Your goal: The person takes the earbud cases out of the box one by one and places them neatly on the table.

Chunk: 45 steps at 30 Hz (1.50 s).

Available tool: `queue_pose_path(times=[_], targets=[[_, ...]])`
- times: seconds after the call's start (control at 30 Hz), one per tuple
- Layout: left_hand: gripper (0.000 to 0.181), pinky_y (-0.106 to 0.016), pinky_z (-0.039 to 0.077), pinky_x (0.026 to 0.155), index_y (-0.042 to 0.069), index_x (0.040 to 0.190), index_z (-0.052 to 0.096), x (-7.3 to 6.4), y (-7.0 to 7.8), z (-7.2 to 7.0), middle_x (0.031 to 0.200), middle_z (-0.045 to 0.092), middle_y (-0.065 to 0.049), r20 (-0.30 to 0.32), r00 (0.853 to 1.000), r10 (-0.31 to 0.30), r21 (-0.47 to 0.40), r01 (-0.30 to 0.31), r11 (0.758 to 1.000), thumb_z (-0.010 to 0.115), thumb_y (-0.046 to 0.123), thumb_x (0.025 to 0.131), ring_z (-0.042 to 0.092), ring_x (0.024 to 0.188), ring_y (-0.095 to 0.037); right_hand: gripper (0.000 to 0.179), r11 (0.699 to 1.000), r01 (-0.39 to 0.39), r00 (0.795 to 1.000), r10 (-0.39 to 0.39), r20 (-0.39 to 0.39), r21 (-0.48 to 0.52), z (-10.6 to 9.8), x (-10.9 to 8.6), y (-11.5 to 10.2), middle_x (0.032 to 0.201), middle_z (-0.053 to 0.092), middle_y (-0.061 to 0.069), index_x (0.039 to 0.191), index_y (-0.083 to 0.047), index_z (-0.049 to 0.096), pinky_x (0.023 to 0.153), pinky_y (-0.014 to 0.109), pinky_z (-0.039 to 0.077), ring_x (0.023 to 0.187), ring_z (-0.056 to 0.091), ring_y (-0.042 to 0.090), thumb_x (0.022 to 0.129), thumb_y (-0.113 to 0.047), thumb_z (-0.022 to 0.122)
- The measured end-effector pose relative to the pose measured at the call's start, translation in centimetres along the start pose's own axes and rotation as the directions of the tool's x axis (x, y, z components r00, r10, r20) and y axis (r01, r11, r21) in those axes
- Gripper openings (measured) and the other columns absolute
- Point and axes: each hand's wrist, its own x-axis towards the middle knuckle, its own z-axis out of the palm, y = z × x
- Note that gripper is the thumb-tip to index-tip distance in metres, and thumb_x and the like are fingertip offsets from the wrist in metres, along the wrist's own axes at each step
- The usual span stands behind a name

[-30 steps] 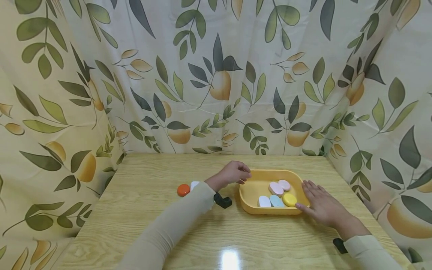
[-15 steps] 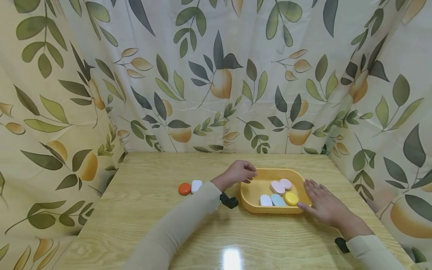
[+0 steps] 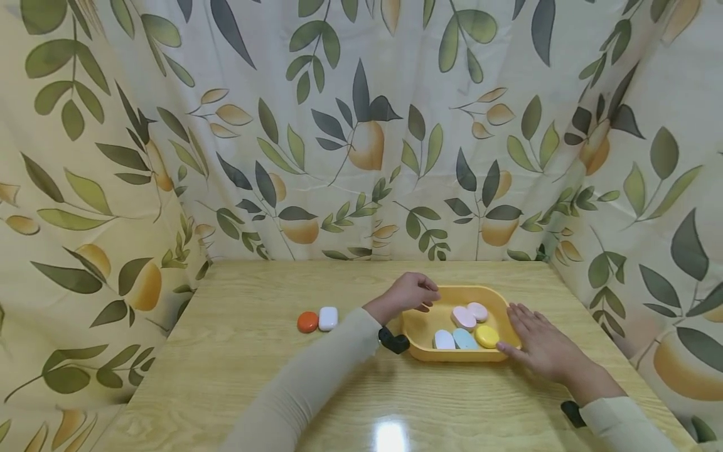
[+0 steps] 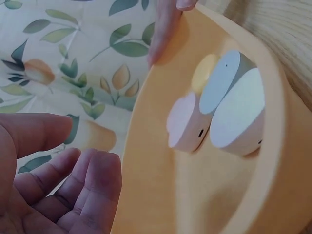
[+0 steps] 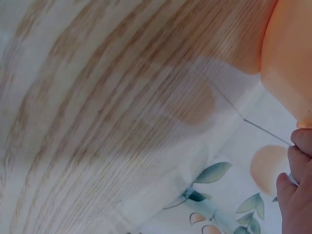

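Observation:
My left hand (image 3: 409,292) hovers over the left end of a yellow-orange tray (image 3: 456,355). In the left wrist view its thumb and loosely bent fingers (image 4: 102,180) are apart with nothing between them. My right hand (image 3: 539,342) rests along the tray's right wall, fingers straight. Inside the tray lie small thick rounded pieces: two pink, of which one is nearer the middle (image 3: 463,318), a yellow round piece (image 3: 487,336), a light blue oval piece (image 3: 465,339) and a white piece (image 3: 444,339). Small dark slots show on the sides of some pieces in the left wrist view.
Left of the tray, a red-orange round piece (image 3: 307,322) and a white rounded-square piece (image 3: 328,319) sit side by side on the wooden table (image 3: 237,358). Leaf-patterned curtains (image 3: 361,157) surround the table at the back and both sides.
My left hand has shifted right, further over the tray, and its sleeve no longer covers part of the white rounded-square piece on the table. My right hand stays at the tray's wall.

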Motion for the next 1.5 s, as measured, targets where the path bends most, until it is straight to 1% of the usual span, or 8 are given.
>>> queue_pose_path(times=[0.17, 0.43, 0.67, 0.83, 0.93, 1.1, 1.33, 1.5], targets=[[0.012, -0.034, 0.059, 0.068, 0.002, 0.1, 0.067, 0.4, 0.0, 0.7, 0.087, 0.066, -0.006, 0.019, 1.0, -0.006, -0.014, 0.007, 1.0, 0.071, 0.008, 0.09, 0.066, 0.089, -0.034, 0.086, 1.0, -0.01, 1.0, 0.01, 0.002, 0.01, 0.0, -0.1, -0.1, 0.152, 0.022, 0.032, 0.147, 0.014, 0.023, 0.115, 0.056, 0.011, 0.139, 0.019, 0.048, 0.099, -0.054, 0.046], [0.007, -0.039, 0.059, 0.071, 0.005, 0.093, 0.067, 1.1, -0.4, 2.0, 0.085, 0.065, -0.006, -0.007, 0.999, -0.038, -0.006, 0.038, 0.999, 0.072, 0.006, 0.088, 0.063, 0.076, -0.021, 0.086, 1.0, -0.022, 1.0, 0.022, -0.005, 0.009, 0.3, -0.2, 0.0, 0.152, 0.023, 0.031, 0.147, 0.013, 0.024, 0.114, 0.057, 0.013, 0.139, 0.02, 0.048, 0.098, -0.055, 0.046], [0.006, -0.036, 0.059, 0.067, 0.005, 0.091, 0.067, 1.7, -0.5, 2.7, 0.085, 0.065, -0.004, -0.013, 0.999, -0.049, 0.027, 0.05, 0.998, 0.072, 0.007, 0.088, 0.063, 0.074, -0.02, 0.087, 1.0, -0.03, 1.0, 0.031, -0.004, 0.005, 0.1, -0.2, -0.1, 0.152, 0.023, 0.03, 0.146, 0.013, 0.025, 0.113, 0.059, 0.017, 0.139, 0.02, 0.047, 0.098, -0.056, 0.046], [0.006, -0.038, 0.059, 0.07, 0.004, 0.09, 0.067, 2.0, -0.7, 3.0, 0.085, 0.063, -0.004, -0.011, 0.998, -0.055, 0.033, 0.055, 0.998, 0.072, 0.006, 0.088, 0.062, 0.072, -0.019, 0.087, 1.0, -0.029, 1.0, 0.029, -0.008, -0.001, 0.1, -0.1, -0.1, 0.152, 0.023, 0.031, 0.147, 0.013, 0.025, 0.114, 0.057, 0.014, 0.139, 0.02, 0.047, 0.098, -0.056, 0.045], [0.006, -0.041, 0.059, 0.072, 0.004, 0.089, 0.067, 2.0, -0.8, 3.3, 0.086, 0.063, -0.004, -0.013, 0.997, -0.073, 0.034, 0.073, 0.997, 0.072, 0.006, 0.087, 0.062, 0.072, -0.02, 0.086, 1.0, -0.027, 1.0, 0.027, -0.011, -0.002, 0.2, -0.2, -0.1, 0.152, 0.023, 0.03, 0.147, 0.013, 0.025, 0.114, 0.057, 0.014, 0.14, 0.02, 0.047, 0.098, -0.056, 0.045], [0.006, -0.039, 0.059, 0.073, 0.005, 0.089, 0.066, 2.1, -0.7, 4.1, 0.086, 0.062, -0.004, -0.002, 0.993, -0.115, 0.057, 0.115, 0.992, 0.071, 0.007, 0.088, 0.063, 0.078, -0.021, 0.086, 1.0, -0.03, 1.0, 0.03, -0.008, 0.007, 0.4, -0.4, -0.1, 0.153, 0.022, 0.03, 0.147, 0.012, 0.025, 0.115, 0.056, 0.014, 0.14, 0.019, 0.047, 0.098, -0.056, 0.045], [0.007, -0.041, 0.058, 0.078, 0.003, 0.082, 0.068, 2.2, -0.6, 4.6, 0.091, 0.068, -0.013, 0.028, 0.99, -0.14, 0.062, 0.138, 0.988, 0.071, 0.006, 0.088, 0.064, 0.082, -0.026, 0.086, 0.999, -0.035, 0.999, 0.035, 0.006, 0.009, 0.4, -0.4, -0.2, 0.154, 0.02, 0.03, 0.148, 0.013, 0.022, 0.116, 0.054, 0.009, 0.141, 0.017, 0.046, 0.099, -0.055, 0.044], [0.01, -0.039, 0.057, 0.075, 0.0, 0.086, 0.071, 2.2, -1.0, 4.6, 0.09, 0.07, -0.013, 0.038, 0.986, -0.164, 0.156, 0.156, 0.975, 0.071, 0.01, 0.088, 0.065, 0.076, -0.024, 0.085, 1.0, -0.024, 1.0, 0.024, 0.007, 0.004, 0.3, -0.3, -0.2, 0.154, 0.019, 0.03, 0.148, 0.013, 0.021, 0.116, 0.054, 0.01, 0.141, 0.017, 0.046, 0.1, -0.054, 0.044]])
